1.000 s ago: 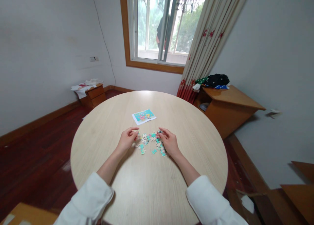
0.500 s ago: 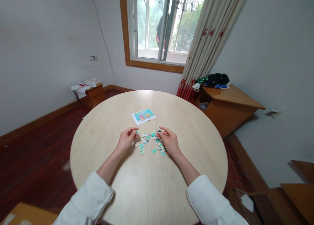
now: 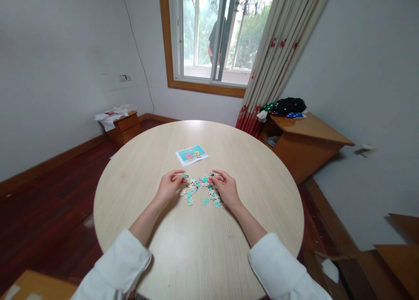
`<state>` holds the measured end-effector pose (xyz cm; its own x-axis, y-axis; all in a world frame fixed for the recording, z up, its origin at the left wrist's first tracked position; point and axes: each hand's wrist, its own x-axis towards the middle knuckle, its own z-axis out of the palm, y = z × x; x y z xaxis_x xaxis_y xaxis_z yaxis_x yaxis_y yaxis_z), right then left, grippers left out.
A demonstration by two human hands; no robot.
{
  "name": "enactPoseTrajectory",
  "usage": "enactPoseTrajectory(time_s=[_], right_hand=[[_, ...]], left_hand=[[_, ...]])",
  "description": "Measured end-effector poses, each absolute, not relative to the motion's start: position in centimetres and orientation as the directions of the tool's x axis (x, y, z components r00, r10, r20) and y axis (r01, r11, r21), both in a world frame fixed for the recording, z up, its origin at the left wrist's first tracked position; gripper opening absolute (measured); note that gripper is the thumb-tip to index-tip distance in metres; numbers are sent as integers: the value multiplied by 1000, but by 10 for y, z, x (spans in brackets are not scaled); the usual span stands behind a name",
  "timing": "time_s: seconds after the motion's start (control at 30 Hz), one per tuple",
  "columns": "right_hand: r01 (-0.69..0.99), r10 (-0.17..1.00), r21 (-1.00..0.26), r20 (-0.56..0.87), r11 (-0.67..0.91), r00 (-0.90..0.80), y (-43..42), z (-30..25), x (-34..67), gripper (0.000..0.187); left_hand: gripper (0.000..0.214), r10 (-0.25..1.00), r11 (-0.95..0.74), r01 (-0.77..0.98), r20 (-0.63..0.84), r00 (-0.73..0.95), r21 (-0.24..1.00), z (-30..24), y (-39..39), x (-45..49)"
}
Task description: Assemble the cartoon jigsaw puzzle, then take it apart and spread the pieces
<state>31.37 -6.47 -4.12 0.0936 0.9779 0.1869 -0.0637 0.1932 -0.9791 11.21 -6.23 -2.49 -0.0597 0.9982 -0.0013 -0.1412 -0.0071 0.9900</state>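
Observation:
My left hand [image 3: 170,184] is closed in a pinch on a small teal and yellow jigsaw puzzle piece [image 3: 185,175] at its fingertips. Opposite it, my right hand [image 3: 225,186] has thumb and forefinger brought together at a dark-marked puzzle piece [image 3: 211,174]. Between and under both hands lies a loose scatter of puzzle pieces [image 3: 192,185], some teal, some showing pale backs. A single teal piece [image 3: 205,201] sits nearer to me. Some pieces are partly hidden by my right hand. Beyond the pieces lies a picture sheet [image 3: 192,155] with cartoon figures on teal.
All of this rests on a round pale wooden table [image 3: 196,243]. A low cabinet [image 3: 126,126] with papers stands at the back left. On the right, a tilted wooden desk [image 3: 310,134] carries a heap of clothes [image 3: 290,106] beside the curtain [image 3: 278,46].
The piece in my left fingertips has turned slightly and shows more of its teal and yellow face. My right hand has barely moved.

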Motion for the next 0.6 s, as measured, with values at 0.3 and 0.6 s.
enactPoseTrajectory(time_s=[0.3,0.6], right_hand=[[-53,981,-983,172,177,88,-65,-41,314,43],[-88,984,-984,147,156,99,-65,-42,313,45]], left_hand=[[49,999,-11,-159,4,-44,987,-27,-62,112],[47,999,-14,-157,7,-44,988,-27,-62,111]])
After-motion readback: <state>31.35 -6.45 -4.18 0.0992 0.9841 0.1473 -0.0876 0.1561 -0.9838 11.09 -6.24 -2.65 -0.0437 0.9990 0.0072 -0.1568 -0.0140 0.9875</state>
